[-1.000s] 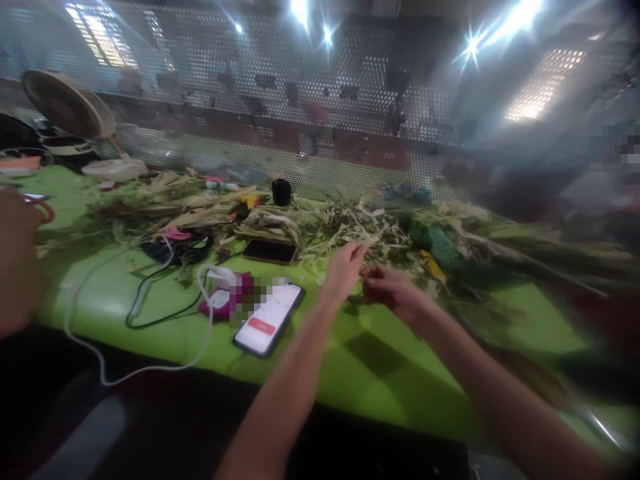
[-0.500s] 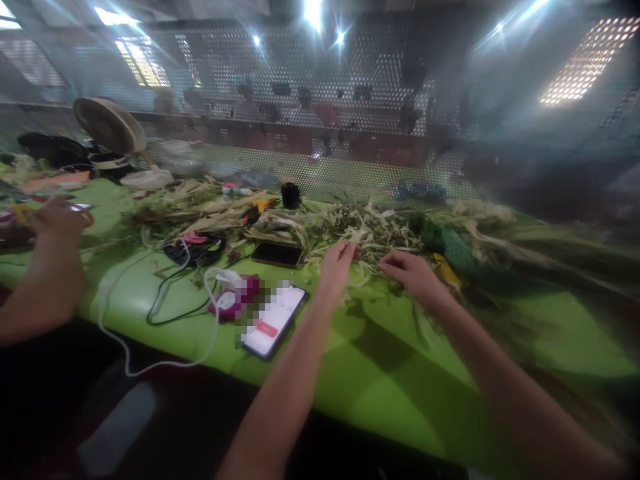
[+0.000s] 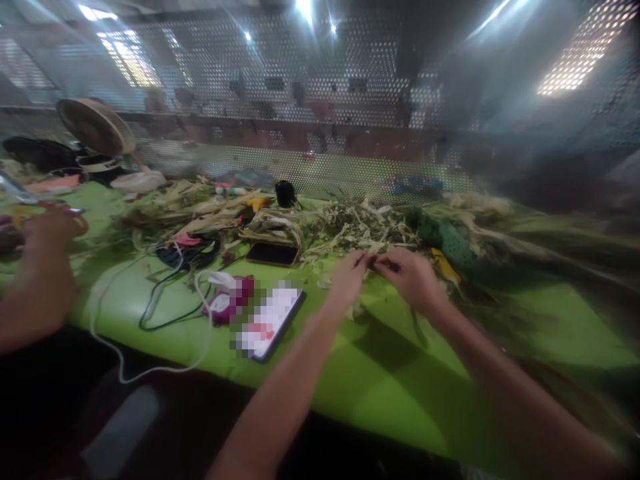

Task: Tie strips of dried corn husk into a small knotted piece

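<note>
My left hand and my right hand meet fingertip to fingertip over the green table. Both are pinched closed. What lies between the fingers is too small and blurred to name. Just behind them spreads a heap of pale, dry plant strips. To the right of my right hand is a yellow object, and beside it a green mesh-like bundle.
Left of my arm lie a lit phone, a dark phone, a magenta tissue pack and a white cable. A co-worker's hand is at far left. Behind stand a fan, a black cup and a perforated screen.
My left hand has moved right and my right hand slightly left, so their fingertips now come together. The view has shifted a little. The heap looks the same.
</note>
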Available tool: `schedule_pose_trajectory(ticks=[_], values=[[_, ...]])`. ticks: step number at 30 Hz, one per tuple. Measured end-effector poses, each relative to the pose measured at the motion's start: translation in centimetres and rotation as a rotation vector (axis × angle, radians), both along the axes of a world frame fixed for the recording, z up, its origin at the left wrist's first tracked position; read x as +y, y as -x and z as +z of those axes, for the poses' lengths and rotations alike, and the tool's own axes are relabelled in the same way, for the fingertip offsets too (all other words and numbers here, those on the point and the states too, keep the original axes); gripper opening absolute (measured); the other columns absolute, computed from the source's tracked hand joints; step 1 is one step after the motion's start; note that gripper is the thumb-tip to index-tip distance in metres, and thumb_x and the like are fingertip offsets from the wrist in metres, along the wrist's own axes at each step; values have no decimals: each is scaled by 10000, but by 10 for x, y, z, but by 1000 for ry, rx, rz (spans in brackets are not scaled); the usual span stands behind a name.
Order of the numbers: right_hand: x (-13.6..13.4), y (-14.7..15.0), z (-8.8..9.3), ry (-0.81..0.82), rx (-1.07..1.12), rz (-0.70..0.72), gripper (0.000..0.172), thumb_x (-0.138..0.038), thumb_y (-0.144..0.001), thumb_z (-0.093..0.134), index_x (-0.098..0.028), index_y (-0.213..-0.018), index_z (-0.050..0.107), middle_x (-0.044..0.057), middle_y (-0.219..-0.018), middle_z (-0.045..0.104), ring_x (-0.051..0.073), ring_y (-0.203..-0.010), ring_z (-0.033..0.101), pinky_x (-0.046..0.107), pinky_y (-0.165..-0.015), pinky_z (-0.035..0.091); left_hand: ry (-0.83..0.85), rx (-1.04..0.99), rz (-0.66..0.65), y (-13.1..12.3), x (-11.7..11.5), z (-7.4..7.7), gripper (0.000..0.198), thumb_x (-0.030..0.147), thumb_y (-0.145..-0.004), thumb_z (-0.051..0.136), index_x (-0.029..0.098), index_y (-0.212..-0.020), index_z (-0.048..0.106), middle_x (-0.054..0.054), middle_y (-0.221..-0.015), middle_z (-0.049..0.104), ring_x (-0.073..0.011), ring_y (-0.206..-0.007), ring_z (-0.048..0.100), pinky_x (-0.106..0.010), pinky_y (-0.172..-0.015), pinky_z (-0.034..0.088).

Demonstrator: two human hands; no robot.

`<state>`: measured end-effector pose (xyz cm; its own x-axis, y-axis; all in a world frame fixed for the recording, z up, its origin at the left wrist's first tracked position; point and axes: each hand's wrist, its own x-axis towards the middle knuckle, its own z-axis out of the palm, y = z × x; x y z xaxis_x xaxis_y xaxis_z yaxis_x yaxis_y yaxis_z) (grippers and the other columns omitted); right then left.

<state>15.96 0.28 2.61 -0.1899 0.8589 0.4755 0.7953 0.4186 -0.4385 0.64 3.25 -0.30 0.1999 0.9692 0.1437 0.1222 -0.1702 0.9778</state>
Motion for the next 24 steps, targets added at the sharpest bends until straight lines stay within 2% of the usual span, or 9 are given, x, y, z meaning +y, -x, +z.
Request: schedule_pose_trajectory(ticks=[3,7,10,13,15,17,20,22,24], values=[[2,-2,-2,-22,58,-22,147,-288,-857,607,-208,-877,728,55,-865,714,191,-757,627,283,-686,430,-86,52,-19,2,-1,2,259,329,-916,476,180,-713,537,22,-666,510,-114,-647,427,-245,-611,314],[7,-4,-5,123,223,-67,236,-413,-837,625,-197,-850,720,20,-747,691,159,-648,568,262,-601,389,-119,99,30,2,-1,3,228,301,-924,463,183,-742,529,15,-705,523,-127,-683,453,-252,-639,316],[9,-2,-7,290,470,-74,325,-501,-775,666,-180,-809,705,4,-678,652,135,-587,504,250,-537,346,-144,138,28,2,-3,2,211,273,-924,459,185,-746,532,7,-711,542,-135,-676,467,-257,-638,324],[9,4,-8,486,792,-10,372,-535,-696,728,-176,-778,673,-12,-652,621,99,-523,437,236,-478,301,-181,152,-27,0,-5,0,166,212,-911,454,189,-782,558,-5,-758,589,-147,-723,505,-258,-680,353],[7,7,-9,530,960,13,386,-519,-642,782,-179,-754,639,-32,-628,588,72,-479,381,225,-443,264,-176,143,-77,-2,-7,0,179,234,-918,449,188,-783,557,-11,-784,603,-152,-749,516,-261,-699,362],[6,10,-8,504,1057,5,400,-487,-598,824,-182,-739,607,-50,-603,556,57,-455,343,220,-426,244,-152,128,-106,-3,-7,-1,227,281,-934,437,183,-751,529,-13,-783,592,-149,-749,506,-262,-695,356],[5,10,-5,468,1060,-31,407,-486,-601,825,-187,-718,574,-60,-549,504,66,-449,350,228,-428,256,-98,126,-104,-3,-7,-1,269,321,-940,429,180,-719,488,-5,-758,556,-140,-725,477,-261,-665,334],[6,7,-4,453,964,-54,399,-504,-632,801,-187,-705,570,-55,-523,484,85,-468,387,236,-446,284,-65,152,-105,-1,-6,1,277,334,-938,436,180,-712,477,6,-718,522,-132,-689,452,-260,-634,312],[9,0,-2,448,805,-42,387,-504,-642,789,-181,-712,588,-34,-549,527,110,-515,447,242,-478,326,-53,193,-95,2,-5,4,275,335,-939,436,179,-719,487,17,-674,487,-127,-651,429,-261,-608,288]])
